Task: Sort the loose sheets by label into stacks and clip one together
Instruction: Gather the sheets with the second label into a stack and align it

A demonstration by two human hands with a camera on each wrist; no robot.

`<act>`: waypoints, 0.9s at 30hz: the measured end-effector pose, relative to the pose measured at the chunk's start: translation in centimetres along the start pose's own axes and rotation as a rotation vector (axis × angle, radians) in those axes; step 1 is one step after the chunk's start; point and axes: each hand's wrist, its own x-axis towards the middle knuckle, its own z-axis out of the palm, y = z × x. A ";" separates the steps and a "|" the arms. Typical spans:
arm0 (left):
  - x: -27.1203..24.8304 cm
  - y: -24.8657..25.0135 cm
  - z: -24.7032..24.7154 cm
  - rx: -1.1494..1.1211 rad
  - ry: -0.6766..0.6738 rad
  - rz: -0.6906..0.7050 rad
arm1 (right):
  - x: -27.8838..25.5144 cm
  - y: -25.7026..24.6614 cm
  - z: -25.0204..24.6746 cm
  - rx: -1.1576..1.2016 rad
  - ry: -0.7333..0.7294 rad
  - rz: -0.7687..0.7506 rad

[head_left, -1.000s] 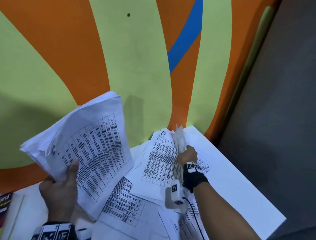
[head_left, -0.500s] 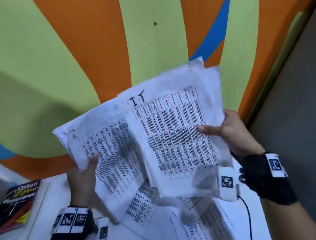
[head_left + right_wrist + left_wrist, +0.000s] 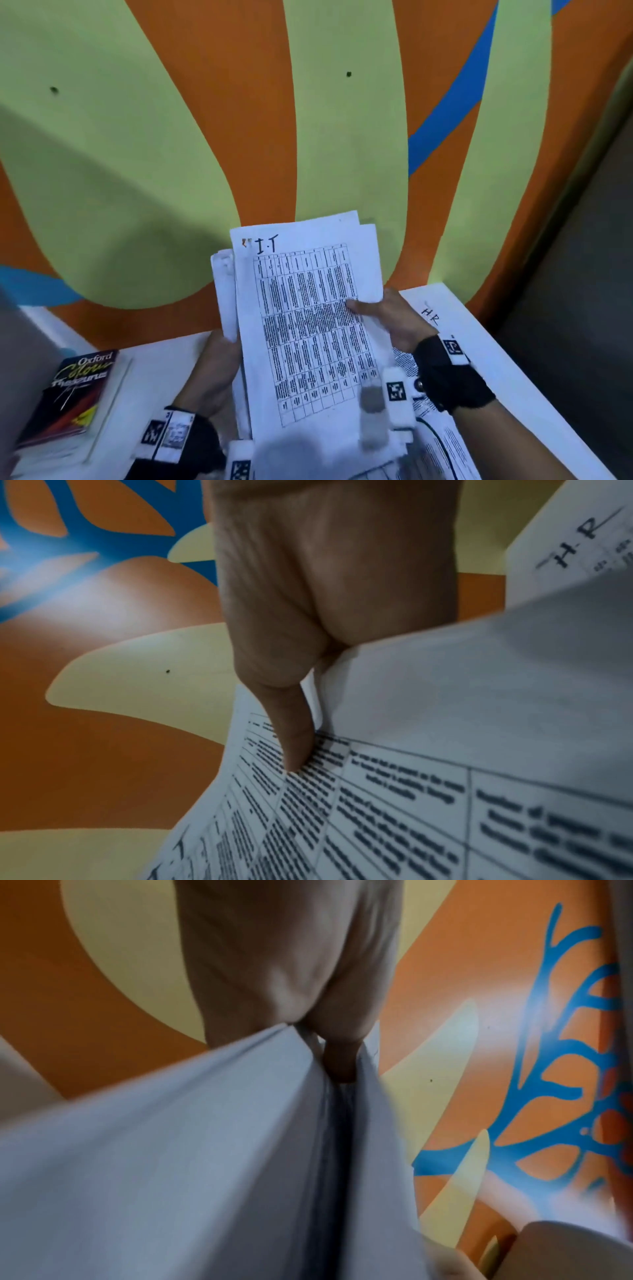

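Both hands hold one upright stack of printed sheets [image 3: 308, 325] above the table; its top sheet carries a table of text and the handwritten label "I.T". My left hand [image 3: 219, 363] grips the stack's left edge from behind, its thumb tucked among the sheets [image 3: 339, 1053]. At the right edge my right hand [image 3: 380, 308] pinches the stack, thumb flat on the printed face [image 3: 298, 739]. A sheet labelled "H.R" [image 3: 442, 318] lies on the table at the right, also seen in the right wrist view [image 3: 575, 542]. More loose sheets [image 3: 442, 442] lie under my right wrist.
A dark Oxford Colour Thesaurus book [image 3: 68, 394] lies at the table's left. The white table [image 3: 150, 370] ends at its right edge [image 3: 534, 394], with grey floor beyond. An orange, green and blue painted wall [image 3: 308, 120] stands right behind the table.
My right hand picked an "I.T" sheet from the table and brought it onto the bundle in my left hand. The fanned sheets are now squared into one upright stack held by both hands.
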 end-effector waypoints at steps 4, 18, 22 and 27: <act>0.0 -0.6 -0.5 -0.197 -0.021 -0.151 | 0.1 0.4 0.7 0.068 0.138 -0.060; 0.8 0.2 0.0 0.116 0.188 0.271 | -2.7 -3.6 3.1 -0.273 0.241 -0.525; 0.0 0.7 1.0 0.103 0.130 0.314 | -3.0 -2.7 3.5 -0.174 0.084 -0.471; 0.1 0.5 0.8 0.097 0.160 0.296 | -2.5 -1.8 2.6 -0.139 0.091 -0.434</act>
